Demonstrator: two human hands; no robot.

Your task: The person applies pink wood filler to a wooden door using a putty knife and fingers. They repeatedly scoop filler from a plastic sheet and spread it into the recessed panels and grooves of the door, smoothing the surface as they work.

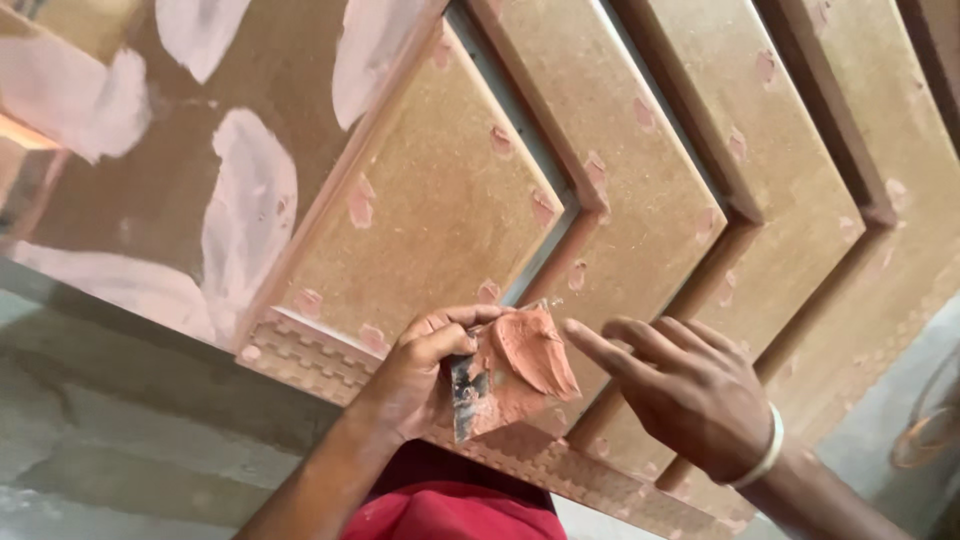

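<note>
Fingers of the left hand (425, 375) were curled shut around a scraper (500, 385), thumb on top, gripping its dark handle end. The blade was flat, broad and smeared, and carried a mound of reddish-pink putty (535, 350), thick and wet-looking, with a ridged surface. Scraper and putty sat in front of the lower part of the panel (430, 200), between the 2 hands.

Right hand (690, 395) was open, fingers spread loosely and extended toward the putty; the index fingertip was just beside the mound, contact uncertain. It gripped nothing. A white bangle (768, 450) circled that wrist.

Panel was brown fibreboard, matte and grainy, built of raised rectangular strips meeting in chevron angles with grooves between. Small pink putty dabs dotted the strips. Its lower edge carried a toothed, notched moulding. Upper left, a smoother board (150, 190) showed large pale pink smeared patches. Red cloth (440, 500) lay below the hands; grey wall (120, 420) at lower left.
</note>
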